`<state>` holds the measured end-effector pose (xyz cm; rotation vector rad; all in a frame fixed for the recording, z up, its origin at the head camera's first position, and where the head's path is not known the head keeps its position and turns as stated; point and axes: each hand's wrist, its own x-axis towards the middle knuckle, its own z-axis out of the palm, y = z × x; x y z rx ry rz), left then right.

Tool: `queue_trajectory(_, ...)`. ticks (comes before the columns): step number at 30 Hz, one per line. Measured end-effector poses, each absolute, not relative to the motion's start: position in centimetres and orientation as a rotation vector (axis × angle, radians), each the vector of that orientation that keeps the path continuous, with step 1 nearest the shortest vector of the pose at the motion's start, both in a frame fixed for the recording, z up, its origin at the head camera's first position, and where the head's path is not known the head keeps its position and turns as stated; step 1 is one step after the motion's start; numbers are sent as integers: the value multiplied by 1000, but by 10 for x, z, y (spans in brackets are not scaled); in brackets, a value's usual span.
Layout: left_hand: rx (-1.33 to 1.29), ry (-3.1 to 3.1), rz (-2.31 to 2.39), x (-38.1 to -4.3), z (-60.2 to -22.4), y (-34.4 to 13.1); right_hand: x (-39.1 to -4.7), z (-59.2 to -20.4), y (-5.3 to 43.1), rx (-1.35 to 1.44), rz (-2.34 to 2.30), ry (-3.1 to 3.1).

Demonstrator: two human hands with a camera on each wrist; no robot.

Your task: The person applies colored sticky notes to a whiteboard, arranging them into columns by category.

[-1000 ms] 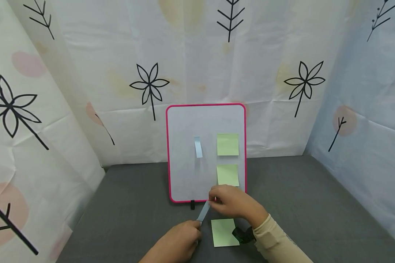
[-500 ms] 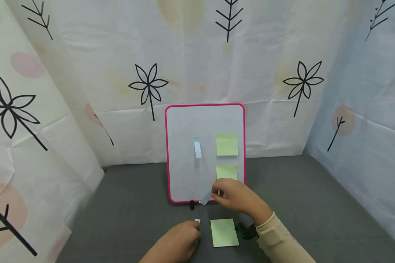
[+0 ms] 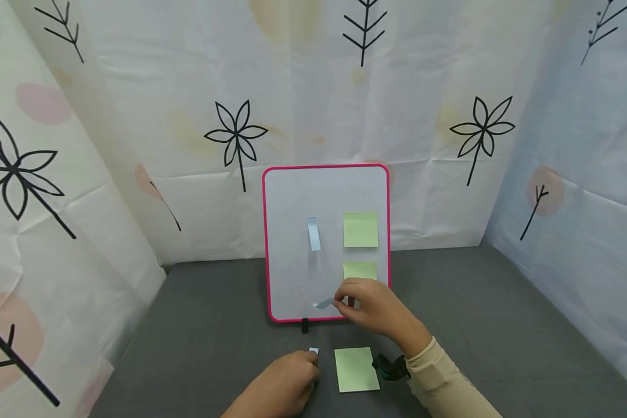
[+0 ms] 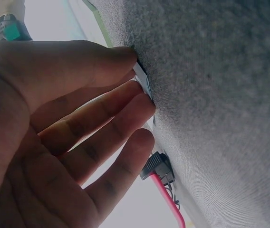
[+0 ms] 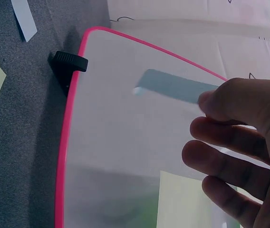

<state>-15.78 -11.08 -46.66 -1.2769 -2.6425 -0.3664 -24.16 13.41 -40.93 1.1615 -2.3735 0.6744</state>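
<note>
My right hand (image 3: 373, 305) pinches one end of a pale blue sticky strip (image 3: 323, 303) in front of the lower part of a pink-framed whiteboard (image 3: 292, 278). In the right wrist view the strip's free end curls slightly; whether it touches the board I cannot tell. My left hand (image 3: 287, 380) holds a small pad of blue sticky strips (image 3: 313, 350) down on the table, thumb and fingertips about its edges. Most of that pad (image 4: 143, 78) is hidden by the hand. Another blue strip (image 3: 313, 234) hangs on the board's middle.
A green sticky note (image 3: 360, 229) is on the board's right side, above a second one (image 3: 360, 269) partly hidden by my right hand. A green sticky pad (image 3: 356, 370) lies on the grey table. A black foot (image 3: 305, 325) supports the board; printed cloth walls surround the table.
The blue strip has come away from the pad under my left hand. My right hand has lifted it up to the board's lower part. The left hand stays in place.
</note>
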Motion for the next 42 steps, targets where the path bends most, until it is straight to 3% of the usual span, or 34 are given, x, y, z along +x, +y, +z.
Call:
queue_trajectory(28,-1256,-2466,-269,-160,-465,-113,-251,-391,107,1211,704,-2053)
queue_trajectory(42,-1256,-2475,-151,-157,-463,-108,-253,-375,116,1004,649,-2146)
